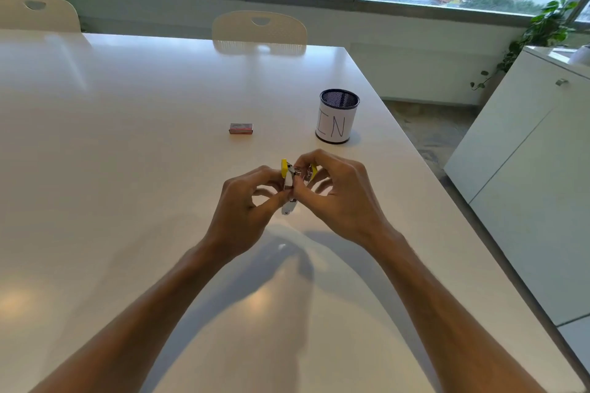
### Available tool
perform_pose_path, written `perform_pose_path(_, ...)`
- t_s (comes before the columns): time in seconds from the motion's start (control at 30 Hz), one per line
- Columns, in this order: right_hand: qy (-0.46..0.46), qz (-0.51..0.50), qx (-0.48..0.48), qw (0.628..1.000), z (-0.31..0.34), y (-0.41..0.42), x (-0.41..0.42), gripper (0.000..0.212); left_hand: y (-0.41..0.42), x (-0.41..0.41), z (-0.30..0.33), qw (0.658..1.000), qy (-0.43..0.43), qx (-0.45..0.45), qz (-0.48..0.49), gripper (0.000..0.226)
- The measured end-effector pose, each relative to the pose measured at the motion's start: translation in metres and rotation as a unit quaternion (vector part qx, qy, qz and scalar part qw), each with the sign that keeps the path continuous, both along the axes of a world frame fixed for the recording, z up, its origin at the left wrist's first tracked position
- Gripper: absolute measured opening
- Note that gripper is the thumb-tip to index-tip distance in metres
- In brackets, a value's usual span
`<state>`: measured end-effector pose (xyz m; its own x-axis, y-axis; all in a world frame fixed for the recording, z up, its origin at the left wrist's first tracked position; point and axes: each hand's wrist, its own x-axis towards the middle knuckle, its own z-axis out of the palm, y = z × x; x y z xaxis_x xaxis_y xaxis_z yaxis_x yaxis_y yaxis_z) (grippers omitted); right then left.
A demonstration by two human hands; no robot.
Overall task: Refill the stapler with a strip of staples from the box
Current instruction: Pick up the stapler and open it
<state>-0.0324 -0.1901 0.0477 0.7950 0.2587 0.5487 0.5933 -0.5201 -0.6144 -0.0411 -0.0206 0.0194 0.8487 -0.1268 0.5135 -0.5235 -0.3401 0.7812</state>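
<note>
A small yellow and silver stapler (289,180) is held up above the white table (127,137), its two halves spread apart. My left hand (249,207) grips its metal body from the left. My right hand (335,195) pinches the top part from the right, fingertips at the magazine. Whether a strip of staples is between the fingers is too small to tell. The staple box (241,128), small, grey and red, lies closed on the table beyond my hands.
A mesh pen cup (337,116) wrapped in paper marked "IN" stands to the right of the box, near the table's right edge. Two white chairs (259,29) sit at the far side. A white cabinet (526,169) stands to the right.
</note>
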Motion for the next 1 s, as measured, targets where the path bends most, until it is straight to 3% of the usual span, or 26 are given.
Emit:
perform_pose_path(0.5, 0.006, -0.026, 0.021, 0.999, -0.008, 0.006, 0.000, 0.025, 0.002, -0.002, -0.002, 0.999, -0.034, 0.007, -0.001, 0.026)
perform_pose_path(0.63, 0.020, -0.043, 0.030, 0.998, -0.008, 0.001, 0.004, 0.016, 0.004, -0.001, -0.001, 0.999, -0.041, -0.004, 0.011, 0.022)
perform_pose_path(0.8, 0.068, -0.033, 0.076, 0.994, -0.008, -0.005, 0.005, 0.005, 0.006, 0.002, 0.000, 0.999, -0.016, -0.019, 0.036, 0.018)
perform_pose_path(1.0, 0.153, 0.019, 0.081, 0.985, -0.010, -0.025, 0.007, 0.018, 0.018, 0.008, -0.002, 0.994, 0.069, -0.077, 0.032, 0.013)
